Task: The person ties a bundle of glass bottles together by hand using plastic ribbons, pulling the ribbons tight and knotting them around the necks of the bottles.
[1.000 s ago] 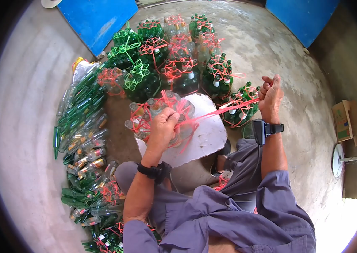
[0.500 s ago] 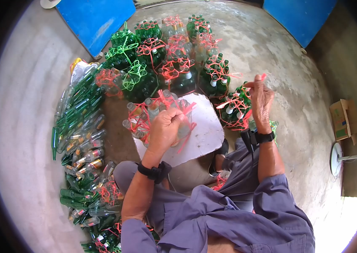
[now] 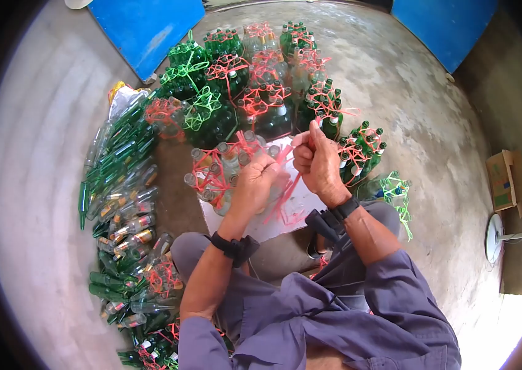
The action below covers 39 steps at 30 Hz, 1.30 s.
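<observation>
A bundle of clear glass bottles (image 3: 229, 161) stands on a white board (image 3: 307, 200), its necks laced together with red plastic strapping (image 3: 287, 196). My left hand (image 3: 256, 184) is closed at the right side of this bundle, on the strapping beside the bottle necks; its fingers are partly blurred. Just to its right, my right hand (image 3: 321, 161) is raised over the board with curled fingers, pinching a red strand whose tip shows above the fingertips. Loose red ends hang between the two hands, smeared by motion.
Tied bundles of green bottles (image 3: 270, 120) and clear bottles stand in rows beyond the board. Loose bottles (image 3: 126, 145) are piled along the left wall. At the right are a cardboard box (image 3: 500, 179) and a white fan (image 3: 493, 239). Green strapping (image 3: 397, 188) lies over bottles near my right knee.
My right hand has come down and left from out over the green bottles to beside my left hand. The left hand has shifted slightly, staying at the clear bundle.
</observation>
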Motion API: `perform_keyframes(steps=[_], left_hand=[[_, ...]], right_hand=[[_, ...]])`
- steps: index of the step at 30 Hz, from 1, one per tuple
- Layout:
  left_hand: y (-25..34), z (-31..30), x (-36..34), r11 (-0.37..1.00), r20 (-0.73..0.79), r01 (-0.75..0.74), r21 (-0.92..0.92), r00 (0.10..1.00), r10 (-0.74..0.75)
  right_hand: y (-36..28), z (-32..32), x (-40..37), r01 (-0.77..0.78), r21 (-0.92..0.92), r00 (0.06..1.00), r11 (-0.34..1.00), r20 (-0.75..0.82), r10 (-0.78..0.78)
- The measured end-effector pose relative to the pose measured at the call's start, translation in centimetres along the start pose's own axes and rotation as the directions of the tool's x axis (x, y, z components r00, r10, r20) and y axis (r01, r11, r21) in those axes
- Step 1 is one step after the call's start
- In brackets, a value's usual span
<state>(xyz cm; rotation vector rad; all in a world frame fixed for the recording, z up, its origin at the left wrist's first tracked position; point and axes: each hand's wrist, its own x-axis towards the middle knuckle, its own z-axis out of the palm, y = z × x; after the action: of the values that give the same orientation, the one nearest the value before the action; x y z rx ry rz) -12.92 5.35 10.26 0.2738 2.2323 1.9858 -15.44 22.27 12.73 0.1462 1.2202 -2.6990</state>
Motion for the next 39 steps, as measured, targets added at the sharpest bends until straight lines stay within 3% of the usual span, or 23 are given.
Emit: perform_keyframes(steps=[4, 7, 9, 10, 12, 13, 15, 19, 22, 24, 27, 39], left_hand=[[0.5, -0.2, -0.1, 0.998, 0.016, 0.018, 0.068, 1.000, -0.019], [0.9, -0.1, 0.0, 0.994, 0.007, 0.022, 0.104, 1.000, -0.023], [1.6, 0.6, 0.0, 0.994, -0.060, 0.003, -0.109, 0.998, -0.009], [1.7, 0.6, -0.1, 0.994, -0.059, 0.005, -0.108, 0.998, -0.011], [1.8, 0.4, -0.1, 0.977, -0.020, 0.187, -0.099, 0.982, -0.190], [1.1, 0.2, 0.0, 0.977, -0.020, 0.187, -0.098, 0.982, -0.190], [-0.2, 0.0, 0.2, 0.998, -0.009, 0.029, -0.058, 1.000, -0.029], [0.7, -0.2, -0.2, 0.996, -0.040, 0.009, -0.093, 0.999, -0.013], [1.5, -0.6, -0.5, 0.995, -0.063, 0.085, -0.058, 0.994, -0.088], [1.1, -0.7, -0.4, 0.994, -0.032, 0.023, -0.108, 0.999, -0.026], [1.6, -0.9, -0.8, 0.984, -0.027, 0.051, -0.171, 0.998, -0.057], [1.4, -1.3, -0.9, 0.987, -0.030, -0.014, -0.161, 1.000, 0.010]], right_hand=[[1.1, 1.7, 0.7, 0.049, 0.123, 0.989, 0.991, -0.142, -0.031], [1.7, 2.9, 0.9, 0.062, 0.151, 0.987, 0.987, -0.156, -0.038], [1.9, 3.4, 1.0, 0.064, 0.107, 0.986, 0.992, -0.162, -0.046], [1.7, 3.5, 1.0, 0.062, 0.109, 0.986, 0.992, -0.163, -0.044], [1.4, 3.7, 1.3, 0.044, 0.094, 0.983, 0.995, -0.182, -0.026], [1.4, 3.5, 1.5, 0.044, 0.095, 0.983, 0.995, -0.182, -0.027], [1.0, 2.8, 2.1, 0.086, 0.136, 0.977, 0.987, -0.208, -0.056], [-0.6, 0.3, 2.6, 0.116, 0.123, 0.964, 0.986, -0.255, -0.082], [-2.0, -2.1, 2.6, 0.138, 0.149, 0.959, 0.979, -0.269, -0.094], [-2.7, -3.8, 2.7, 0.154, 0.136, 0.945, 0.979, -0.308, -0.106], [-4.2, -5.8, 2.2, 0.182, 0.114, 0.930, 0.977, -0.344, -0.133], [-6.6, -11.5, 1.4, 0.219, 0.147, 0.916, 0.965, -0.373, -0.151]])
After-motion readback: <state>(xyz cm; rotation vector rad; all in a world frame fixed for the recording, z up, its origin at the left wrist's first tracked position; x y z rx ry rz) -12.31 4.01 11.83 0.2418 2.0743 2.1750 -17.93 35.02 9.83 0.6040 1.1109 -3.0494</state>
